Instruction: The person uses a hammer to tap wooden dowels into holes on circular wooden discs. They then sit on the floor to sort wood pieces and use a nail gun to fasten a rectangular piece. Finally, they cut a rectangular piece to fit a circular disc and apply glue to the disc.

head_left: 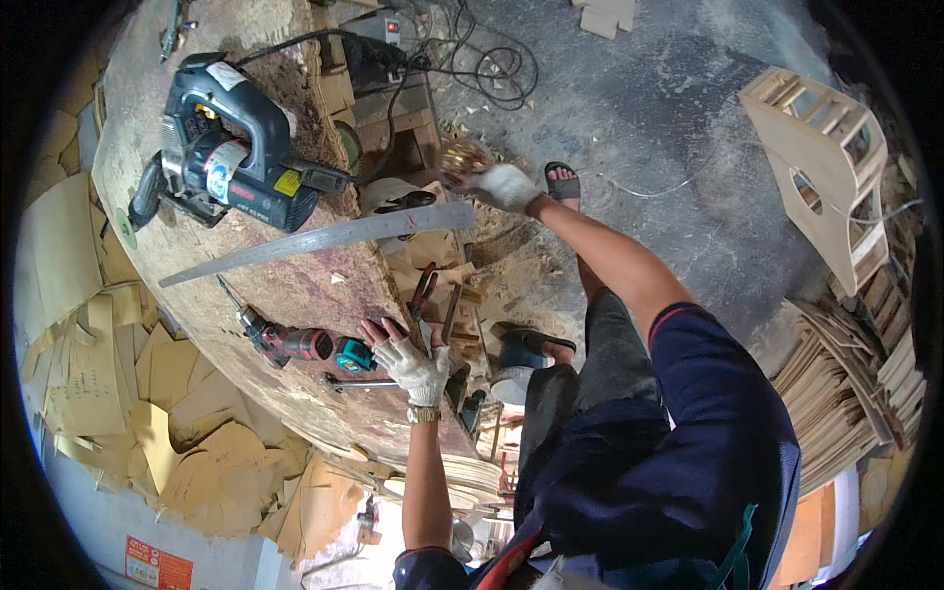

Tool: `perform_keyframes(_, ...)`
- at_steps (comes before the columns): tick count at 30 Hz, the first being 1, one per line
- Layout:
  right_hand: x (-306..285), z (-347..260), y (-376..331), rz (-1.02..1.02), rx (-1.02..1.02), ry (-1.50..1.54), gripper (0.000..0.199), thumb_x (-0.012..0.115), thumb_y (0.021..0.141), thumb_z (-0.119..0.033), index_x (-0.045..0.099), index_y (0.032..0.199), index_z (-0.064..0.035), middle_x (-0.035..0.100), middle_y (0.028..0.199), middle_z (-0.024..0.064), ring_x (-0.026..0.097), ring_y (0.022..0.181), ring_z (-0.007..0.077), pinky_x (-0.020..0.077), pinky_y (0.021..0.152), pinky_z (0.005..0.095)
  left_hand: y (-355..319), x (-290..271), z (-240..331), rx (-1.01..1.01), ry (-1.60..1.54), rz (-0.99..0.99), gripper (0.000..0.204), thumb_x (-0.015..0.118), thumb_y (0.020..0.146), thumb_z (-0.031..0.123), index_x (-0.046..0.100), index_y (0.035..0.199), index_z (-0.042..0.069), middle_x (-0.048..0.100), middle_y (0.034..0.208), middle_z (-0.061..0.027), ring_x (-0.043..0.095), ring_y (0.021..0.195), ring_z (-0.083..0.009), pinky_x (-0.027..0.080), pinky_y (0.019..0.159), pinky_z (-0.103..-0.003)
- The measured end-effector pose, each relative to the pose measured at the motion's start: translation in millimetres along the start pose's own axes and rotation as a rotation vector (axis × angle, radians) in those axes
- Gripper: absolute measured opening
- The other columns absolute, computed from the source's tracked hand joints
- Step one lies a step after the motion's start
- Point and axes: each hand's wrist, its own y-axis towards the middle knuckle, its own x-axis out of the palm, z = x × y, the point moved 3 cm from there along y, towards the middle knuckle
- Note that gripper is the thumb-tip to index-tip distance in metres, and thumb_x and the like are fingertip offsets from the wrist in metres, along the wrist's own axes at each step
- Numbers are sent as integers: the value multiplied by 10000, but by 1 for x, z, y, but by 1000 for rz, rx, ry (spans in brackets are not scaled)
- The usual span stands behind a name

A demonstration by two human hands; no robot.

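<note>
My left hand (pixel 413 372), in a pale glove with bare fingertips, lies with fingers spread at the edge of the worn wooden workbench (pixel 324 261). Just left of its fingers is a teal tape measure (pixel 355 354), and beyond that a red and black cordless drill (pixel 285 339) with a long bit. My right hand (pixel 506 187), also gloved, reaches out past the bench edge. It is closed on a brown-gold bundle (pixel 463 163) that motion blurs too much to name. A long steel ruler (pixel 324 241) lies across the bench and juts past its edge.
A dark blue jigsaw (pixel 236 147) rests on the bench, its cable running to a tangle (pixel 487 74) on the floor. Pliers (pixel 423 290) sit by the bench edge. At right stand a curved plywood frame (pixel 816 167) and stacked wood strips (pixel 836 369). Cut board templates (pixel 197 462) pile up at left.
</note>
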Motion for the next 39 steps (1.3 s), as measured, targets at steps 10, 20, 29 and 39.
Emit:
perform_keyframes(10,130,12,176,105,-184,126,265,580,932,-303,756,910,-106,726,897,169,687,839,385,550,704,455,0,11,-6,-23,-6,-90,1039,744,853,436,129,1618,94,165,1613,-361,215,1465,-584,244,1130,-705)
perform_keyframes(20,115,48,-30,-272,26,-62,277,597,885,-291,747,963,-72,723,967,210,689,911,387,526,822,507,-9,1,-8,-145,-117,-98,1004,796,781,414,287,1598,127,204,1626,-320,209,1485,-556,273,1137,-660)
perform_keyframes(29,-55,26,-245,-665,100,-391,299,643,840,-272,711,1010,-36,701,994,244,666,942,446,523,814,546,-17,-19,-19,-86,-328,54,1018,765,728,378,293,1607,173,184,1682,-196,203,1549,-374,278,1191,-523)
perform_keyframes(39,-134,-57,-208,-672,73,-657,306,649,769,-276,704,966,-49,707,988,223,673,972,431,527,825,481,-53,-31,36,-247,-453,508,780,736,754,524,555,1397,122,404,1566,-206,391,1448,-374,369,1098,-525)
